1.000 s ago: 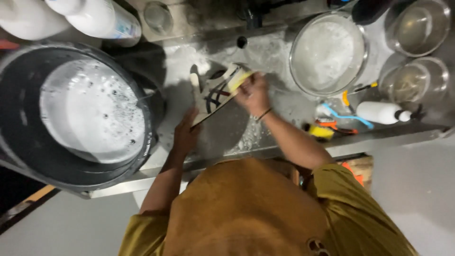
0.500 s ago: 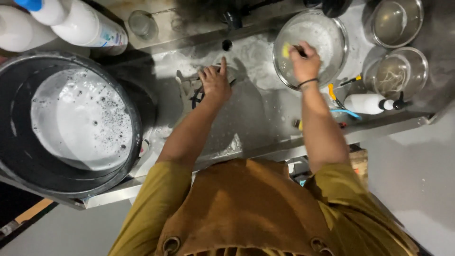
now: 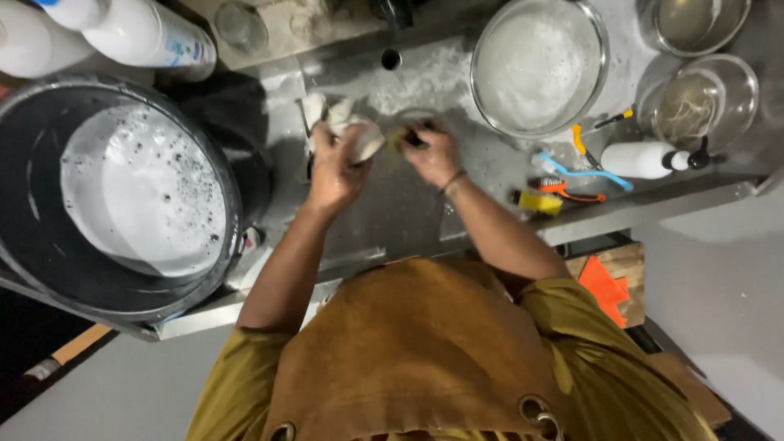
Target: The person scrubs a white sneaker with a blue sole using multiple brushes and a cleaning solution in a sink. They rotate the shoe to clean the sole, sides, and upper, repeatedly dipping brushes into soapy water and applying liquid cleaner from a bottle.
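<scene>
Left hand (image 3: 333,167) wrapped around a pale, soapy sandal (image 3: 347,131), held up over the wet steel counter (image 3: 392,216), roughly centre of the scene. Long axis hard to fix: appears to run from the hand toward the far left, with white straps or folds sticking out past the knuckles near the far edge. Toe and heel not distinguishable; shape blurred by foam and motion.

Right hand (image 3: 433,155) just right of the sandal, fingers curled shut on a small yellowish sponge (image 3: 398,139), pressed against the sandal's right side. Most of the sponge hidden under the fingers; a dark bit beside it, impossible to identify. Thin band at the right wrist.

To the left, a big black tub (image 3: 49,269) filled with bubbly white water, partly cut off by the frame. At the far left corner, white plastic bottles (image 3: 151,37), tops cropped. Far right of centre, a glass bowl (image 3: 603,73) of suds; beyond it two metal bowls (image 3: 751,90), one clipped by the upper edge. On the counter's right stretch, a white squeeze bottle (image 3: 641,159) lying on its side, a blue toothbrush (image 3: 584,174), a yellow-and-black brush (image 3: 539,202), other small tools too small to tell apart. Drain hole (image 3: 391,59) at the far side. Brown apron (image 3: 408,351) filling the near part, hiding the counter's front edge.
</scene>
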